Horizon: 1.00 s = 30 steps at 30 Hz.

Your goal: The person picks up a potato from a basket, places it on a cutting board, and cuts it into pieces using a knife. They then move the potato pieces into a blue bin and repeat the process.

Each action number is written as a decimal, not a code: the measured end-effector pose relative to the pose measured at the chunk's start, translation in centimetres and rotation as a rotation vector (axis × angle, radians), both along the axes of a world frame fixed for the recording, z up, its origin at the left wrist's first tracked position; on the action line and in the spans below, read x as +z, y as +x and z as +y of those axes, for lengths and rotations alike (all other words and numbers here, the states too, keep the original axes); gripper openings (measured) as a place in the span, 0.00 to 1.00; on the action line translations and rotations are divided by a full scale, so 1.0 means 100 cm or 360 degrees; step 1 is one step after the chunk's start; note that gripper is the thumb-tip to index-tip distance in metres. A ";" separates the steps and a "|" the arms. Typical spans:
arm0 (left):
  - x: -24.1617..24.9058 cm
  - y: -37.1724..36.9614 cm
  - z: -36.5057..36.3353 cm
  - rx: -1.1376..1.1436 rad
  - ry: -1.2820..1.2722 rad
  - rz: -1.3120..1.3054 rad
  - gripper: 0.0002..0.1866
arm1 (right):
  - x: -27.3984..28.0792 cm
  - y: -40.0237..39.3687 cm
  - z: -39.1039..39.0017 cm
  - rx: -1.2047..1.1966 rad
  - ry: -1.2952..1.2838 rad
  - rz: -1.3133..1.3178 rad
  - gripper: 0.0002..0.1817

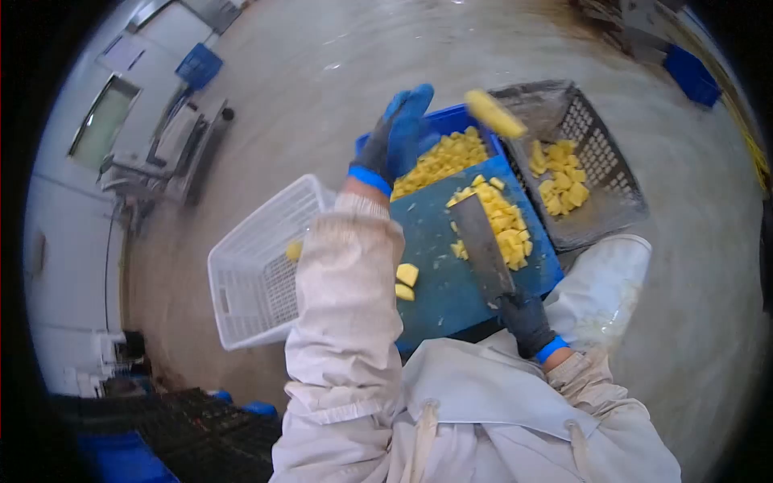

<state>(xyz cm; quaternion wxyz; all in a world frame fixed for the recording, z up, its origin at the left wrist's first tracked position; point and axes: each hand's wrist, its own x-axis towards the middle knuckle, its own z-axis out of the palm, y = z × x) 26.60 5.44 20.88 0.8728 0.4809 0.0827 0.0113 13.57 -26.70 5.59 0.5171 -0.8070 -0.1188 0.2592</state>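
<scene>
My right hand (525, 324), in a dark glove with a blue cuff band, grips the handle of a cleaver (485, 245). The broad blade lies along a pile of cut yellow potato pieces (509, 225) on the blue cutting board (435, 241). My left hand (400, 133), gloved in blue and black, is raised above the board's far left side, fingers stretched out and holding nothing. A blurred potato piece (495, 114) is in mid-air to its right, apart from the hand. Two potato chunks (407, 282) rest at the board's left edge, beside my left sleeve.
Behind the board, a blue crate (452, 121) holds many diced pieces. A dark perforated crate (616, 149) with larger pieces stands at the right. On the left is a white basket (233, 266) with a yellow potato (294, 250) inside. A wheeled metal cart (181, 153) stands farther off.
</scene>
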 end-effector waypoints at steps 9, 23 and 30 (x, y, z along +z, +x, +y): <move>-0.099 -0.170 0.054 -0.0259 0.2327 0.0142 0.21 | 0.020 0.000 0.002 -0.0013 0.0058 0.0228 0.08; -0.169 -0.254 -0.042 0.0035 0.2658 0.0619 0.28 | 0.040 -0.023 0.014 0.0126 0.0171 0.0176 0.07; -0.194 -0.270 -0.042 0.0319 0.2941 0.0516 0.24 | 0.037 -0.030 0.011 0.0308 0.0034 -0.0155 0.08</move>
